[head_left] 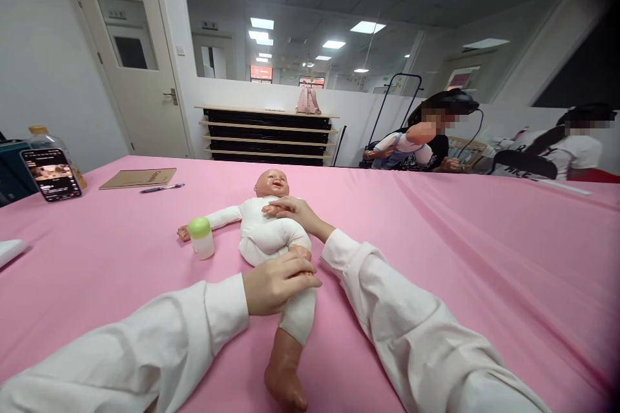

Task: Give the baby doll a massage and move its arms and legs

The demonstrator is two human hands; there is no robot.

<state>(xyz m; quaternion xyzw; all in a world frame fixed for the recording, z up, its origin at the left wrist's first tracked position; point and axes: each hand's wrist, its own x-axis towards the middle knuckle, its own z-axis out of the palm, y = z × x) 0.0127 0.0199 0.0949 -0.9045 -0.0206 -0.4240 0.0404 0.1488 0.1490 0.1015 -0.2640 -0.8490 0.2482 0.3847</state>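
Note:
A baby doll point(261, 239) with a white cloth body lies on its back on a pink-covered table, head pointing away from me. My left hand point(278, 284) is closed over one of the doll's legs around the knee, fingers curled across it. The other leg is bent up toward the belly. My right hand point(301, 214) reaches to the doll's chest and grips its small hand and forearm; part of that arm is hidden. Beside the doll's outstretched arm stands a small bottle point(202, 239) with a green cap.
A phone point(51, 175) leans against a plastic bottle point(58, 145) at the left. A brown notebook point(138, 179) and a pen point(162, 188) lie on the pink cloth point(460, 258). Two people sit beyond the table at the right, one holding another doll point(402, 145).

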